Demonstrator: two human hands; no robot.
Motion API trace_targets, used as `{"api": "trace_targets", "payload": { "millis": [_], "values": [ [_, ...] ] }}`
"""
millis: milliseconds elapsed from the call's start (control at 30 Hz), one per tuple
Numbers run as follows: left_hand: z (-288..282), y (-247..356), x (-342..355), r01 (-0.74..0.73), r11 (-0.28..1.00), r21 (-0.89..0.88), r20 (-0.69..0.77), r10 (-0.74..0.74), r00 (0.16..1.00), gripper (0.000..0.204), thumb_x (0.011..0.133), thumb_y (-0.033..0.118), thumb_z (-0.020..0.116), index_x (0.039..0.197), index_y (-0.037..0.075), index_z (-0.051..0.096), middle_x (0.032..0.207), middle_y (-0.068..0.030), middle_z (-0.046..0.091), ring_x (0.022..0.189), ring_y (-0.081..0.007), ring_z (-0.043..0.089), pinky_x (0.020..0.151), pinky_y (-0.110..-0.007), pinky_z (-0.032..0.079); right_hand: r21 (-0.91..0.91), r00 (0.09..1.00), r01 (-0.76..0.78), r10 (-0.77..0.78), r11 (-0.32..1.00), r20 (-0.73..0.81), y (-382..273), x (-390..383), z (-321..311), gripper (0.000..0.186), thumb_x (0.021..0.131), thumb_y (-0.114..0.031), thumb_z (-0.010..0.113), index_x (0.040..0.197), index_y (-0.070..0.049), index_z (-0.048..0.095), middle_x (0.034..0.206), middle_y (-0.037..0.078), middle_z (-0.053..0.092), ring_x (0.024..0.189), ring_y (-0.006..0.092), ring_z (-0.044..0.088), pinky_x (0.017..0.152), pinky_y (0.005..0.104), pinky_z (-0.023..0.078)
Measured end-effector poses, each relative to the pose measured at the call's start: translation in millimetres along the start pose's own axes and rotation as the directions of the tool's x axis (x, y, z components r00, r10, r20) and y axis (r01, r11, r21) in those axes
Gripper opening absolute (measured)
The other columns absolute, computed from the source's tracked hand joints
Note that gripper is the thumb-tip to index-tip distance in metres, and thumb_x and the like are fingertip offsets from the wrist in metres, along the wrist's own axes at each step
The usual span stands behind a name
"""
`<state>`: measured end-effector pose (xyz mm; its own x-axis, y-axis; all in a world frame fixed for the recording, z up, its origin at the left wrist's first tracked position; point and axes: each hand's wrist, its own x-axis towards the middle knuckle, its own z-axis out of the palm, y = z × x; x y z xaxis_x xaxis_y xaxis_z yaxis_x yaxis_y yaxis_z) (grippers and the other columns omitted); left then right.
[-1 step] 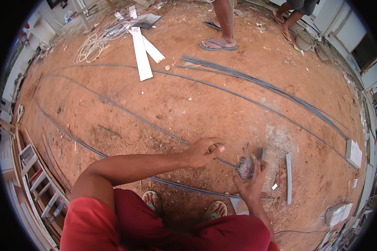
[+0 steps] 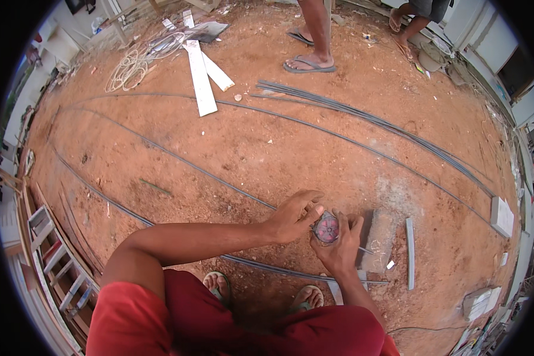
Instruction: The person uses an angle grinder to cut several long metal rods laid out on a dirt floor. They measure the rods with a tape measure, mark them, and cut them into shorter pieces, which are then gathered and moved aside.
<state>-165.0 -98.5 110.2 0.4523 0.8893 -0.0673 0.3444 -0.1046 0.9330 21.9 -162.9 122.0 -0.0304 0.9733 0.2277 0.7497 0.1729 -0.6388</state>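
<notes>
My right hand (image 2: pixel 340 243) is wrapped round a small round object (image 2: pixel 326 228) with a dark rim and a pinkish-red, spoked-looking face; its exact kind is unclear. Just left of it, my left hand (image 2: pixel 293 216) has its fingers curled in a pinch, the thumb close to the object's upper edge. What those fingers hold, if anything, is hidden. Beneath both hands passes a long thin steel bar (image 2: pixel 213 174), its end over a rough grey-brown block (image 2: pixel 381 234). Closer to my feet lie more steel bars (image 2: pixel 267 268).
Further off lie a bundle of bars (image 2: pixel 362 114), white boards (image 2: pixel 200 83) and a coiled pale cord (image 2: pixel 127 68). A short grey bar (image 2: pixel 410 255) lies right of the block. A ladder (image 2: pixel 56 261) is at left. Two other people's legs (image 2: pixel 317 35) show at the top.
My right hand has moved left with the round object, bringing it beside my left hand. The object's pinkish-red face now shows more fully, and more of the block is uncovered.
</notes>
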Motion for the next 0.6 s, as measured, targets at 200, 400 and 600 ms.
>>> {"api": "trace_targets", "payload": {
  "millis": [200, 400, 600],
  "values": [
    [-16.6, -4.4, -2.8, 0.149, 0.982, -0.120, 0.055, -0.143, 0.988, 0.069, 0.106, 0.051, 0.053, 0.156, 0.006, 0.037, 0.143, -0.0207, 0.051, 0.134, -0.0295, 0.051, 0.110, -0.045, 0.045, 0.085, 0.994, 0.008, 0.001, 0.996, -0.112, -25.0, 25.1, 64.8, 0.069, 0.060, -0.007, 0.089, 0.123, 0.002, 0.060, 0.109, 0.023, 0.047, 0.095, 0.0397, 0.055, 0.079, 0.0489, 0.050],
    [-29.1, -23.6, 3.3, 0.356, 0.758, -0.547, 0.277, -0.237, 0.931, 0.080, 0.100, 0.055, 0.061, 0.161, 0.012, 0.030, 0.140, -0.0169, 0.052, 0.134, -0.0279, 0.050, 0.110, -0.042, 0.046, 0.136, 0.978, 0.122, -0.096, 0.983, -0.183, -29.7, 18.8, 55.3, 0.080, 0.059, -0.012, 0.096, 0.129, -0.001, 0.060, 0.109, 0.019, 0.050, 0.093, 0.0335, 0.058, 0.078, 0.0437, 0.052],
    [-64.1, -18.9, 15.3, 0.292, 0.877, -0.381, 0.434, -0.109, 0.894, 0.099, 0.086, 0.061, 0.076, 0.159, 0.009, 0.033, 0.140, -0.0171, 0.053, 0.134, -0.0274, 0.051, 0.110, -0.042, 0.046, 0.860, 0.975, -0.212, 0.165, 0.465, 0.151, -12.3, 15.2, 36.6, 0.065, 0.087, -0.019, 0.086, 0.140, 0.001, 0.055, 0.109, 0.008, 0.055, 0.085, 0.0135, 0.062, 0.066, 0.0279, 0.053]
  ]
}}
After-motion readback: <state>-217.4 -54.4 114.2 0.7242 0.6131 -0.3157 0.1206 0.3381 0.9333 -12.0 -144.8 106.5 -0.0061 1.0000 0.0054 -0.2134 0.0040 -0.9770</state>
